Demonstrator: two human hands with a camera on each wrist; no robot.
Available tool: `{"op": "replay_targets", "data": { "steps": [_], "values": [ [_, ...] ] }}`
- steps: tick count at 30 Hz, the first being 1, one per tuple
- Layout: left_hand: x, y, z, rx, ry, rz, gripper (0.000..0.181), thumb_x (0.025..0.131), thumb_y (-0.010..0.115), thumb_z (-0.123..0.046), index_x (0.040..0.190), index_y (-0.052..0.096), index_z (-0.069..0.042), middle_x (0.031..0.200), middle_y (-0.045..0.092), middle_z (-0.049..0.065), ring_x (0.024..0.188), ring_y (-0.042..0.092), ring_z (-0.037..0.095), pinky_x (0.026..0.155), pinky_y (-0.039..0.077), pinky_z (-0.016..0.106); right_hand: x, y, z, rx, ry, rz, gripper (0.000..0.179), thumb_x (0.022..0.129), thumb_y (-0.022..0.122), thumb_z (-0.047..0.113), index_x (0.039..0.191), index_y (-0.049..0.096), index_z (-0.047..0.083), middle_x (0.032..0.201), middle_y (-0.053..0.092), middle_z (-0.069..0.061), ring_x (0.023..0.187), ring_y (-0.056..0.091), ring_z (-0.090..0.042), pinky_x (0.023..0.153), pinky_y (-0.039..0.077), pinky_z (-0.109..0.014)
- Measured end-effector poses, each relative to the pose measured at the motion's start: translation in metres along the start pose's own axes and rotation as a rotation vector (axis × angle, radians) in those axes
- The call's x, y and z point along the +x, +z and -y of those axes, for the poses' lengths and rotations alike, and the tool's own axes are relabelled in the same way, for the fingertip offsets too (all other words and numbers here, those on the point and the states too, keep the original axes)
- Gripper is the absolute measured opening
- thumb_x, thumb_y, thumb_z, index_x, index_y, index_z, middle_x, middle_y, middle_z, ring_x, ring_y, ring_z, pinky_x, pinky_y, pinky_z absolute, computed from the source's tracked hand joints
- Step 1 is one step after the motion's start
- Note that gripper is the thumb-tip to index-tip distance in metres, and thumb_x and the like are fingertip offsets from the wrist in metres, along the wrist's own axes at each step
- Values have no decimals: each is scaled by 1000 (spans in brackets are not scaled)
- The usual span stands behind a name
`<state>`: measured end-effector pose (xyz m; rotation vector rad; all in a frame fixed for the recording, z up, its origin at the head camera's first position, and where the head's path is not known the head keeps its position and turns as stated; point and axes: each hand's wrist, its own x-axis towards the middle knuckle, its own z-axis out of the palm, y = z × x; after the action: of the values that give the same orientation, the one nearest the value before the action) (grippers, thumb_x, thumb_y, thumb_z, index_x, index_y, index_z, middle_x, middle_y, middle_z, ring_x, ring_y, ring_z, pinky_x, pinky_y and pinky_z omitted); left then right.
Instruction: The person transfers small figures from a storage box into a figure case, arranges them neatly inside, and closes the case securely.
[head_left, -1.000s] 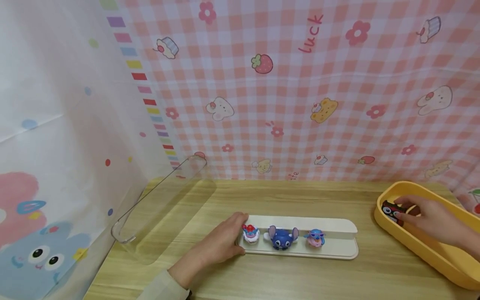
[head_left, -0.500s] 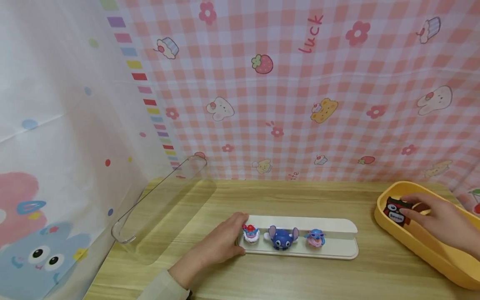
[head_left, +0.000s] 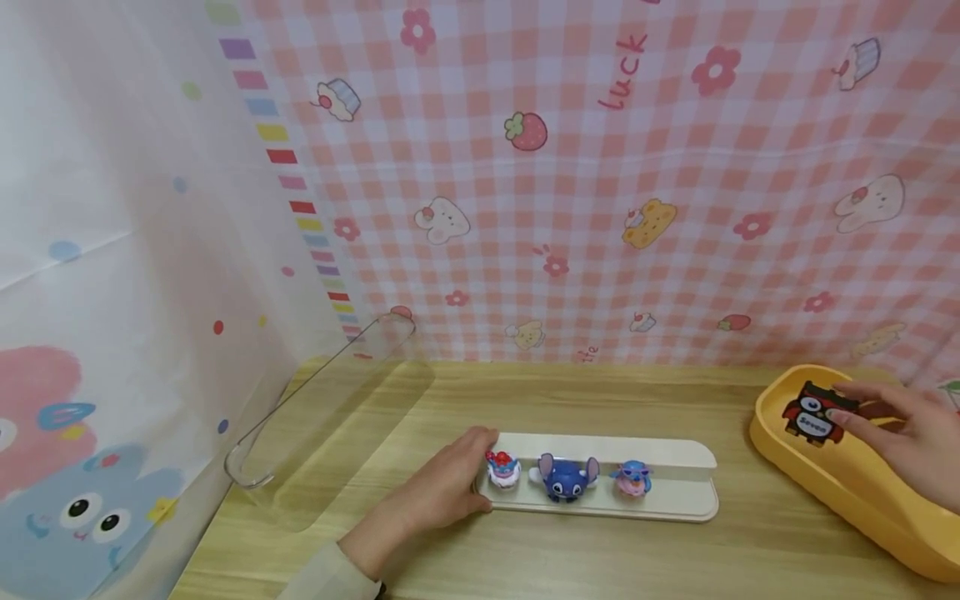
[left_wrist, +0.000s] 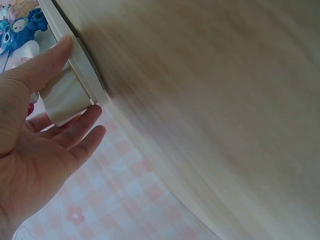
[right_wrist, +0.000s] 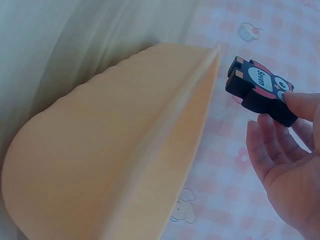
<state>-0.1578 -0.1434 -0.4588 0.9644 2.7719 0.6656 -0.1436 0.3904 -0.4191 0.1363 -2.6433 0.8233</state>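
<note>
Regarding progress, three small figures are standing in a row on the lower front step of a long white plastic base with rounded ends (head_left: pixel 678 497): a red, blue and white one (head_left: pixel 503 472), a dark blue big-eared one (head_left: pixel 566 480) and a light blue one with sunglasses and a pink ring (head_left: pixel 632 480). I am judging the row well advanced but unfinished: a black-and-red owl figure labelled "Seven" (head_left: pixel 813 423) is not yet standing there, and bare base is extending past the third figure.

My right grip (head_left: pixel 911 442) is clamping the owl between thumb and fingers, holding it over the far end of a deep yellow bin with rounded ends (head_left: pixel 825 482). My hand and the edge of view are hiding part of the bin's interior, so I cannot tell its full contents. My left grip (head_left: pixel 453 479) is pinching the base's left end.

A transparent plastic cover (head_left: pixel 330 425) is standing well apart at the left of the wood-grain counter (head_left: pixel 585 554); I am counting it as not fitted.
</note>
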Motion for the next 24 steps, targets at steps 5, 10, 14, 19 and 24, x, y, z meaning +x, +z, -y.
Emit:
{"op": "replay_targets", "data": {
  "steps": [5, 10, 14, 19, 24],
  "values": [
    [-1, 0, -1, -1, -5, 4, 84, 82, 90, -11, 149, 42, 6, 150, 49, 20, 137, 52, 33, 117, 43, 48, -3, -3, 5, 15, 0, -63, 34, 97, 69, -7, 127, 59, -20, 111, 59, -36, 86, 33, 28, 59, 39, -1],
    [-1, 0, -1, -5, -5, 3, 83, 82, 90, -10, 148, 42, 6, 149, 50, 19, 136, 53, 32, 118, 43, 47, -8, -5, 10, 95, -26, -111, 31, 98, 66, -9, 126, 59, -21, 110, 53, 30, 86, 41, 25, 60, 43, -2],
    [0, 0, 0, -4, -1, 0, 83, 82, 90, -10, 148, 42, 5, 148, 50, 18, 136, 53, 32, 118, 43, 46, -10, -7, 15, 155, -64, -134, 29, 96, 65, -15, 124, 61, -19, 109, 46, 41, 86, 47, 22, 62, 45, -1],
    [0, 1, 0, 4, 4, 0, 83, 82, 90, -10, 148, 42, 5, 147, 51, 19, 135, 54, 32, 118, 43, 46, -12, -8, 21, 199, -107, -151, 30, 94, 64, -18, 124, 63, -16, 114, 51, 37, 90, 51, 21, 67, 46, 0],
    [-1, 0, 0, 0, 0, 2, 83, 83, 90, -10, 149, 41, 6, 149, 49, 20, 136, 53, 33, 118, 42, 47, -16, -5, 32, 232, -136, -159, 32, 91, 66, -20, 123, 66, -13, 115, 55, 34, 92, 53, 18, 73, 46, 1]
  ]
}}
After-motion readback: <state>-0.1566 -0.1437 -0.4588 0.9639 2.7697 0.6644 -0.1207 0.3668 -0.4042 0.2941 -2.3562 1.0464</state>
